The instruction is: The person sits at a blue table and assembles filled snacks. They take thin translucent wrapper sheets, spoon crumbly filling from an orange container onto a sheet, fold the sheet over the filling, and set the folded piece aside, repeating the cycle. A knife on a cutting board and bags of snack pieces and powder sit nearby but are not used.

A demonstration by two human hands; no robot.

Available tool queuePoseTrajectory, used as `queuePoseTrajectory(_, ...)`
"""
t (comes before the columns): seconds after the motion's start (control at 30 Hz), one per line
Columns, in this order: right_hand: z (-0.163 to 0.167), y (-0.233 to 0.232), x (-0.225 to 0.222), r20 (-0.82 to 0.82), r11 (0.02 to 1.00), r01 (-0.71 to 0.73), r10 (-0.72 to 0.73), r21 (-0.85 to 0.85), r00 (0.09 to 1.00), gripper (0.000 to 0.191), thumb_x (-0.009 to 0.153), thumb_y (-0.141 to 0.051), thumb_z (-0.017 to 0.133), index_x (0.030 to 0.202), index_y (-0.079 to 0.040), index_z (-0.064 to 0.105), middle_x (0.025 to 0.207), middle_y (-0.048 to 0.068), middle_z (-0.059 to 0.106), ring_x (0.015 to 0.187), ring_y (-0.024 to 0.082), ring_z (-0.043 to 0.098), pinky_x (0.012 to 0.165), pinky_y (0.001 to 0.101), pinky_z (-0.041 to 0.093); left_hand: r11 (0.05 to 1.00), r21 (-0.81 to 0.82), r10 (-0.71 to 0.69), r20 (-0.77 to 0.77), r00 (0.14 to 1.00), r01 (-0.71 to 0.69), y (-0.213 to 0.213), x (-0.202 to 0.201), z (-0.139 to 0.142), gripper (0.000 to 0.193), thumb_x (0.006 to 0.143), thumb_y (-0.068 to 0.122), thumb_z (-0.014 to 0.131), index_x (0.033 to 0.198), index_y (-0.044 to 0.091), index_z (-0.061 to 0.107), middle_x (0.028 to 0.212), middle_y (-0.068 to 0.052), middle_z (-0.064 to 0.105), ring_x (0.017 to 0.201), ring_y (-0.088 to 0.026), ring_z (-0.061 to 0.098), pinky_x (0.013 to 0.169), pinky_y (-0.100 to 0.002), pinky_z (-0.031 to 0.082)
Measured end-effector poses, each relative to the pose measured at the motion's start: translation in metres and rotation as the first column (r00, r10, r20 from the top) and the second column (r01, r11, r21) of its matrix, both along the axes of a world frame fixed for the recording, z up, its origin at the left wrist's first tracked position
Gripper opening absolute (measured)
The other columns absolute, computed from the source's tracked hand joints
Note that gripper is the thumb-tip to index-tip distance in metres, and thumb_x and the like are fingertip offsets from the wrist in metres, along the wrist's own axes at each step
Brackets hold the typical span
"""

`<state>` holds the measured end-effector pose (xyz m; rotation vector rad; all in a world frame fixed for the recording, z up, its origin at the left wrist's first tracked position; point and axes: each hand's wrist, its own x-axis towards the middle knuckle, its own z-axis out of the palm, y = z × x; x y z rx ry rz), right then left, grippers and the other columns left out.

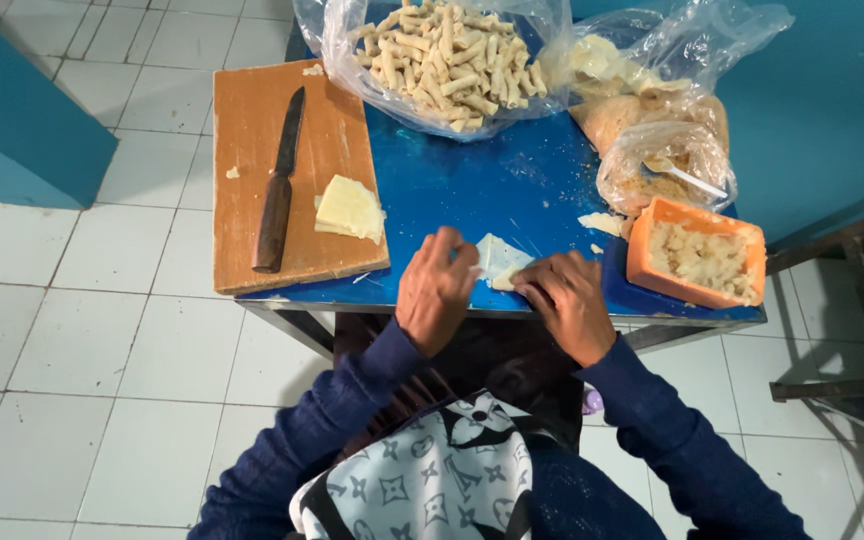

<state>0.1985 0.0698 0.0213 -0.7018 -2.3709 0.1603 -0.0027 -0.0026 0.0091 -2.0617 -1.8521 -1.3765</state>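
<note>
Working at the near edge of the blue worktop [472, 190], the left hand [435, 290] and right hand [569, 303] meet over a thin pale wrapper sheet [497, 255], fingers curled onto its edges, pinching it. Beside them, an orange tub [642, 262] holds filling. A stack of sheets [349, 208] waits on the wooden board [252, 120] beside a knife [278, 190]. Farther off, a bag of finished rolls [447, 55] looks well filled.
</note>
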Motion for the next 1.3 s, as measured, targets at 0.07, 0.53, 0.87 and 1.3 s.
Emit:
queuePoseTrajectory(0.07,-0.001,0.0,0.0,-0.006,1.0,0.005,-0.005,-0.005,1.0,0.009,0.091,-0.015,0.073,0.1,-0.014,0.075,0.098,-0.001,0.068,0.095,0.024,0.057,0.08,0.0406,0.037,0.995,0.0,-0.096,0.009,0.995,0.096,-0.004,0.009,0.004,0.023,0.08,0.013,0.076,0.101,0.009,0.068,0.111,-0.009,0.055,0.101,-0.031,0.055,0.081,-0.044,0.046)
queuePoseTrajectory(0.53,0.003,0.0,-0.001,0.034,0.998,0.044,-0.045,0.055,0.998,0.009,0.091,-0.017,0.075,0.099,-0.014,0.074,0.095,-0.001,0.068,0.094,0.023,0.058,0.08,0.0422,0.036,0.998,-0.034,-0.052,0.009,0.999,0.052,0.011,0.021,-0.001,0.01,0.084,0.012,0.074,0.093,0.011,0.069,0.115,-0.007,0.059,0.118,-0.033,0.05,0.093,-0.044,0.042)
queuePoseTrajectory(0.87,-0.003,-0.006,-0.002,0.02,0.973,0.129,-0.136,0.192,0.991,0.01,0.095,-0.013,0.072,0.104,-0.016,0.073,0.104,-0.008,0.068,0.1,0.018,0.057,0.086,0.0427,0.034,1.0,-0.023,-0.013,-0.057,0.998,0.011,0.02,0.022,-0.001,0.008,0.086,0.016,0.072,0.093,0.013,0.071,0.116,-0.006,0.059,0.123,-0.035,0.048,0.099,-0.046,0.041)
queuePoseTrajectory(1.3,0.003,0.013,-0.004,0.103,0.988,0.12,-0.13,0.099,0.986,0.028,0.088,-0.01,0.072,0.112,-0.022,0.079,0.103,-0.008,0.068,0.101,0.021,0.057,0.083,0.0432,0.035,0.999,-0.024,0.025,-0.093,0.995,-0.028,0.028,0.02,-0.003,0.012,0.086,0.014,0.072,0.098,0.014,0.072,0.114,-0.006,0.059,0.123,-0.034,0.048,0.097,-0.046,0.042)
